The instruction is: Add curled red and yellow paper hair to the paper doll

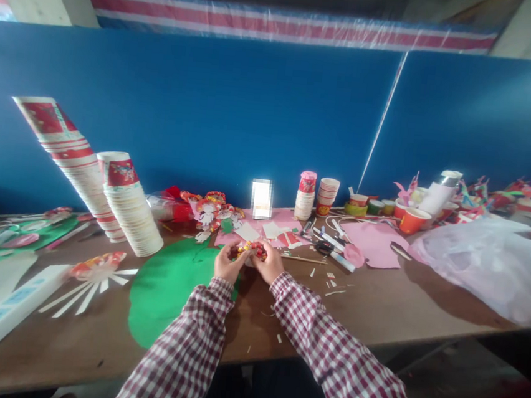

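Note:
Over the middle of the table, a small red-and-yellow paper craft piece (257, 249) is pinched between my two hands. My left hand (228, 264) grips its left side with thumb and fingers closed. On the other side, my right hand (269, 264) holds the right part, thumbs close together. Fingers hide much of the piece. Just beyond lies a pile of similar red, yellow and white paper cutouts (208, 209). A green paper sheet (167, 290) lies beside and partly under my left wrist. White and pink paper pieces (274, 230) are right behind my hands.
Two tall leaning paper cup stacks (130, 211) stand at left, near a white box (5, 318) and a fringed paper piece (99, 270). Rightward are markers (335, 256), a pink sheet (374, 244), orange cups (414, 221), a flask (440, 194) and a plastic bag (489, 264).

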`<state>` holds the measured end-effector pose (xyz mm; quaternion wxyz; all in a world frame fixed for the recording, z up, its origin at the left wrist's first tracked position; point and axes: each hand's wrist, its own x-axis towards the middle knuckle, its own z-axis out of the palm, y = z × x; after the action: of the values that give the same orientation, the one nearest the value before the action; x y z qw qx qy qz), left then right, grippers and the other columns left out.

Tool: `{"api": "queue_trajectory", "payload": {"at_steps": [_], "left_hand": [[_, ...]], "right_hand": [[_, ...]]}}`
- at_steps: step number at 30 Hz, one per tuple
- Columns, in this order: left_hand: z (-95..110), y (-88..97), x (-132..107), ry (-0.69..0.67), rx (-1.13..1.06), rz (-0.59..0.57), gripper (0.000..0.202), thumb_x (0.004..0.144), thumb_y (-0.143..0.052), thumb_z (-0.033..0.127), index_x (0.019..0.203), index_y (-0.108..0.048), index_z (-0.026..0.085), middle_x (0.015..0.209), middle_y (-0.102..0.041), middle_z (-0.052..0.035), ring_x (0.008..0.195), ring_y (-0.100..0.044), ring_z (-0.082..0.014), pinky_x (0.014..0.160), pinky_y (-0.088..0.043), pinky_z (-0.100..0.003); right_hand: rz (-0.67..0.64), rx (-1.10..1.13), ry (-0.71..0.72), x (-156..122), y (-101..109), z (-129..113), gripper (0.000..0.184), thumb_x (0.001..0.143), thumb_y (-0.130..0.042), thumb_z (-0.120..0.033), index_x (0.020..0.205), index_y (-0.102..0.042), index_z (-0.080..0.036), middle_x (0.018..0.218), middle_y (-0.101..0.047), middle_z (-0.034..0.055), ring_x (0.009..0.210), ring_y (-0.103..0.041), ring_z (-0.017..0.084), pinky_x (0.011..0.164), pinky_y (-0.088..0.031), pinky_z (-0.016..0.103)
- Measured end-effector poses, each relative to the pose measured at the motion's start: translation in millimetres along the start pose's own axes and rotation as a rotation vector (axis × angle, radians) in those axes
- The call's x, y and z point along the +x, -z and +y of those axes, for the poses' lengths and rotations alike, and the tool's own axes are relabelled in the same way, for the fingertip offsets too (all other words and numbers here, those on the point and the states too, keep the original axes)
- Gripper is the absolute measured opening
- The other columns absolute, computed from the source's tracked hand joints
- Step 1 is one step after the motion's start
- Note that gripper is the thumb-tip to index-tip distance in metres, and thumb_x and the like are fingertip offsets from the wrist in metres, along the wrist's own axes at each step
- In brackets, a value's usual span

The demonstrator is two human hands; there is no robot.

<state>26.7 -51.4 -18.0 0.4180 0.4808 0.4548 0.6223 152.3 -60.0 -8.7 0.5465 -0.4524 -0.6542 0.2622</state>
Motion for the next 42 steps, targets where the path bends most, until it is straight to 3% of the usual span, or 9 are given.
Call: {"api": "queue_trajectory", "payload": {"at_steps": [6, 16, 22, 27, 35, 42], "left_hand": [[4.0, -0.8, -1.7, 0.001, 0.028, 0.012, 0.058, 0.047, -0.076, 0.028, 0.099, -0.056, 0.012, 0.078, -0.064, -0.0050, 0.068, -0.059, -0.0128, 0.063, -0.048, -0.024], [-0.7, 0.8, 0.3, 0.040, -0.031, -0.004, 0.057, 0.054, -0.072, 0.034, 0.103, -0.054, 0.011, 0.077, -0.064, -0.0044, 0.061, -0.059, -0.0100, 0.055, -0.045, -0.020], [3.2, 3.1, 0.4, 0.118, -0.128, -0.063, 0.065, 0.054, -0.072, 0.035, 0.110, -0.048, 0.011, 0.072, -0.064, -0.0035, 0.055, -0.058, -0.0095, 0.052, -0.044, -0.020], [9.7, 3.6, -1.5, 0.161, -0.205, -0.131, 0.066, 0.053, -0.073, 0.036, 0.108, -0.049, 0.008, 0.077, -0.066, -0.0083, 0.060, -0.060, -0.0126, 0.056, -0.046, -0.023], [4.5, 2.4, -2.0, 0.092, -0.182, -0.153, 0.061, 0.052, -0.074, 0.025, 0.106, -0.052, 0.012, 0.083, -0.064, -0.0050, 0.071, -0.061, -0.0127, 0.066, -0.047, -0.024], [-0.3, 4.5, 1.1, 0.059, -0.112, -0.134, 0.054, 0.051, -0.074, 0.025, 0.100, -0.056, 0.011, 0.081, -0.065, -0.0057, 0.070, -0.061, -0.0139, 0.064, -0.047, -0.024]], "right_hand": [[0.000, -0.032, 0.009, -1.3, 0.5, -4.2, 0.035, 0.065, -0.057, -0.016, 0.100, -0.054, -0.017, 0.099, -0.061, 0.0069, 0.089, -0.058, 0.019, 0.082, -0.046, 0.034], [-0.049, -0.005, 0.014, -3.1, 1.0, -5.4, 0.036, 0.065, -0.057, -0.014, 0.101, -0.054, -0.017, 0.094, -0.062, 0.0050, 0.080, -0.059, 0.017, 0.075, -0.048, 0.031], [-0.085, 0.052, 0.020, -2.0, -1.0, -0.5, 0.036, 0.066, -0.055, -0.013, 0.101, -0.053, -0.017, 0.090, -0.062, 0.0039, 0.077, -0.059, 0.015, 0.073, -0.049, 0.029], [-0.131, 0.104, 0.019, -1.0, -2.4, 3.8, 0.034, 0.068, -0.054, -0.014, 0.102, -0.052, -0.017, 0.087, -0.063, 0.0029, 0.076, -0.060, 0.014, 0.071, -0.050, 0.027], [-0.139, 0.080, 0.015, -0.9, 1.1, -1.0, 0.035, 0.067, -0.056, -0.016, 0.102, -0.053, -0.017, 0.091, -0.063, 0.0045, 0.081, -0.060, 0.016, 0.074, -0.048, 0.030], [-0.134, 0.024, 0.024, -2.7, 1.0, -5.1, 0.036, 0.065, -0.058, -0.015, 0.100, -0.054, -0.015, 0.094, -0.062, 0.0064, 0.083, -0.059, 0.017, 0.078, -0.046, 0.031]]}}
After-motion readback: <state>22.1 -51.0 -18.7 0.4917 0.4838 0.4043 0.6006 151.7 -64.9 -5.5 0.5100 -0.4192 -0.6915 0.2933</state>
